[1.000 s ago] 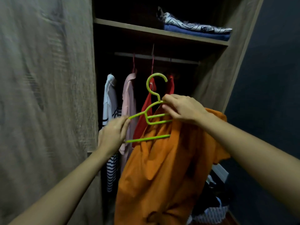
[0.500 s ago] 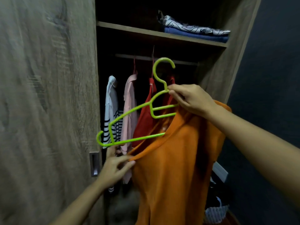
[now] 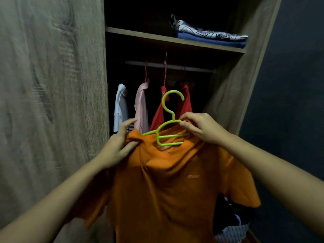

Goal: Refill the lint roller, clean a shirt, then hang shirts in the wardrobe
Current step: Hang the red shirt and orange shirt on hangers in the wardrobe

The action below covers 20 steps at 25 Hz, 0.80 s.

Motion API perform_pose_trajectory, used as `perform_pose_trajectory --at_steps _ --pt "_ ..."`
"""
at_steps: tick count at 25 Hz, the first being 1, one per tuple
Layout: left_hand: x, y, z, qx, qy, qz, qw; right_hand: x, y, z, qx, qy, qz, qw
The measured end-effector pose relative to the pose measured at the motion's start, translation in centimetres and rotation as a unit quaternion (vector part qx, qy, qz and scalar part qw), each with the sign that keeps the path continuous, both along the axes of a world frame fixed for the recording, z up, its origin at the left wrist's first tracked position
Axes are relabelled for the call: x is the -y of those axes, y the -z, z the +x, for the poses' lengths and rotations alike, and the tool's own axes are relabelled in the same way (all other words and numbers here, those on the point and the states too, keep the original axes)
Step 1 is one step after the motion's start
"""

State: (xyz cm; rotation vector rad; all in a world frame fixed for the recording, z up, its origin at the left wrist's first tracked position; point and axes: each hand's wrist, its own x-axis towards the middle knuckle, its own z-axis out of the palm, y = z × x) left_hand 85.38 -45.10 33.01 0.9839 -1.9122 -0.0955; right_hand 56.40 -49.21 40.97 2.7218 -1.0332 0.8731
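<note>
Orange shirt (image 3: pixel 168 186): I see soft matt cloth, creased, with a small printed mark on the chest.
Hanger (image 3: pixel 166 130): smooth lime-green plastic with a slight sheen.
Wardrobe door (image 3: pixel 52 85): I read matt wood-grain panel, grey-brown.
Shelf (image 3: pixel 157 38): the same matt wood look.
Rail (image 3: pixel 175 66): pale and smooth; material I can't tell.
Folded items (image 3: pixel 210 35): cloth, one patterned, one plain blue.

Home bedroom, open wooden wardrobe (image 3: pixel 52 85), shirts (image 3: pixel 141 104) on a hanging rail (image 3: pixel 192 68), folded clothes (image 3: pixel 210 36) on shelf (image 3: pixel 157 38), dark wall (image 3: pixel 289 85)
</note>
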Motion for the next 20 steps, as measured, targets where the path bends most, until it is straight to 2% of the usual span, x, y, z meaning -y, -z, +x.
perform_pose_trajectory --at_steps 3,6,8,14,17,20 --pt "-0.2 -2.1 2.6 -0.021 0.003 0.007 1.000 0.4 0.6 -2.5 -0.003 -0.006 0.074 0.997" --pt "-0.3 -3.9 4.0 0.062 -0.021 0.022 0.998 0.1 1.9 -2.9 0.076 -0.025 0.150 0.985" --pt "-0.6 -5.1 4.6 0.085 -0.019 0.033 0.996 0.1 2.1 -2.6 0.132 -0.028 0.196 0.971" --pt "-1.5 -5.1 6.7 -0.020 -0.006 0.075 0.997 0.4 1.7 -1.7 0.228 -0.004 0.269 0.936" --pt "-1.4 -4.9 6.6 -0.068 -0.027 0.048 0.996 0.6 0.9 -2.5 0.192 -0.064 0.352 0.914" --pt "-1.8 -4.9 6.1 -0.116 -0.011 0.058 0.992 1.0 0.5 -3.5 0.138 -0.066 0.300 0.942"
